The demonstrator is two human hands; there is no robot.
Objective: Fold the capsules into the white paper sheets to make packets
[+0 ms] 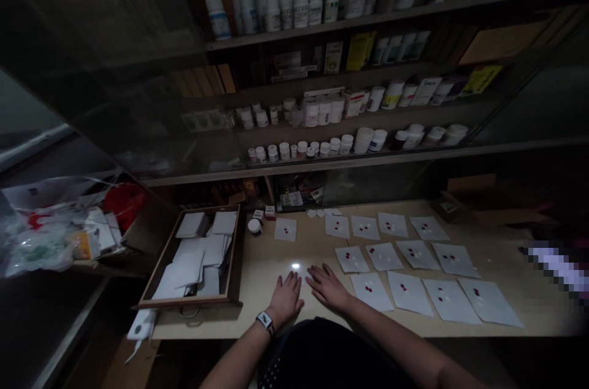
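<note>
My left hand lies flat on the wooden counter with its fingers stretched out, a watch on the wrist. My right hand lies flat right beside it, fingers spread, close to the nearest paper square. Neither hand holds anything. Several white paper squares, most with small red or white pills on them, are laid in rows to the right of my hands. One more square lies apart, farther back.
A wooden tray of blank paper sheets sits on the counter's left end. A small white jar stands behind it. Shelves of white medicine bottles rise behind the counter. Plastic bags and clutter lie at far left.
</note>
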